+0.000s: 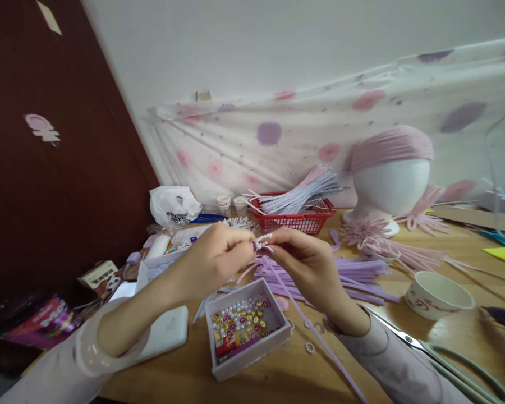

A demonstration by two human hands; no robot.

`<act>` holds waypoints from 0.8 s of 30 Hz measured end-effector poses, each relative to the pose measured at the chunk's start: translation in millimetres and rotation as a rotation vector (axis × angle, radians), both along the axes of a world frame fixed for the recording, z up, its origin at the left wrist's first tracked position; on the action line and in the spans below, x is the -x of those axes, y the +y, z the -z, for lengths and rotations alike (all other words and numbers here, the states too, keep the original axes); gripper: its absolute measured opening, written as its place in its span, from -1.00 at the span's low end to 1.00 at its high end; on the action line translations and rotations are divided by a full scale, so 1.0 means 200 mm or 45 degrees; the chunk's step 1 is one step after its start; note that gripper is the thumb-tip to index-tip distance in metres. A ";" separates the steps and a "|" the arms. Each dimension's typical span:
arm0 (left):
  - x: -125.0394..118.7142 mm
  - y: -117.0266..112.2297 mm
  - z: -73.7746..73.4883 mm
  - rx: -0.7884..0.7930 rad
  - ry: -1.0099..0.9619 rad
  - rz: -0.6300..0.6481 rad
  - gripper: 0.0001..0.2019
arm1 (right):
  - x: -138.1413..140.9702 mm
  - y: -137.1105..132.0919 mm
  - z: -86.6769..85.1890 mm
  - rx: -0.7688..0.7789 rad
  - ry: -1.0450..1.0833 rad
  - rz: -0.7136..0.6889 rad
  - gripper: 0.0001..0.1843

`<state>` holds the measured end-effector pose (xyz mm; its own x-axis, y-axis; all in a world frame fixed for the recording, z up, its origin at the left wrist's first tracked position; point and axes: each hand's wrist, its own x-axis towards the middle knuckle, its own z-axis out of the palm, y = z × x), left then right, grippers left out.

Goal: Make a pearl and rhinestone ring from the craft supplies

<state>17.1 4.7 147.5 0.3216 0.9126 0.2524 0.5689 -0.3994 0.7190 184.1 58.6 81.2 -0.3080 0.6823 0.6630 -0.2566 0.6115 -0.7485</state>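
Note:
My left hand (pixel 219 258) and my right hand (pixel 309 266) meet above the middle of the table, both with fingers pinched. Between the fingertips is a short string of white pearl beads (pixel 264 240), partly covered by the fingers. A lilac pipe cleaner (pixel 309 325) runs from the fingertips down to the table's front edge; which hand grips it I cannot tell. Below the hands stands a white box (pixel 252 365) of pearl beads and gold and magenta gems. Behind my right hand lies a bundle of lilac pipe cleaners (pixel 362 272). A small pearl ring (pixel 310 348) rests beside the box.
At the back, a red basket (pixel 307 225) holds pale pipe cleaners. A white foam head (pixel 391 185) wears a pink band. On the right are a paper bowl (pixel 440 294) and large scissors (pixel 412 340), close to my right forearm. A white power bank (pixel 166 334) lies under my left forearm.

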 end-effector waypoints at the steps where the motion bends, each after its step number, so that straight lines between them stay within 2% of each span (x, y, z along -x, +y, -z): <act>1: 0.01 0.01 -0.02 0.103 -0.042 0.005 -0.71 | 0.02 0.00 0.01 0.155 0.044 -0.101 -0.94; 3: 0.02 0.03 -0.04 0.302 -0.149 0.023 -0.70 | 0.04 0.01 0.03 0.378 0.079 -0.262 -0.82; 5: 0.02 0.04 -0.04 0.395 -0.192 0.013 -0.69 | 0.06 0.02 0.05 0.465 0.055 -0.327 -0.74; 12: 0.01 0.02 -0.03 0.113 0.133 -0.089 -0.71 | 0.05 0.03 0.05 0.588 -0.012 -0.416 -0.70; 14: 0.01 0.03 -0.03 0.176 0.110 -0.097 -0.72 | 0.05 0.03 0.04 0.610 -0.025 -0.432 -0.69; 18: 0.04 0.09 -0.04 0.475 -0.140 -0.083 -0.73 | 0.05 0.03 0.04 0.634 -0.062 -0.470 -0.67; 24: 0.06 0.12 -0.02 0.495 -0.177 -0.080 -0.72 | 0.05 0.03 0.04 0.637 -0.105 -0.561 -0.68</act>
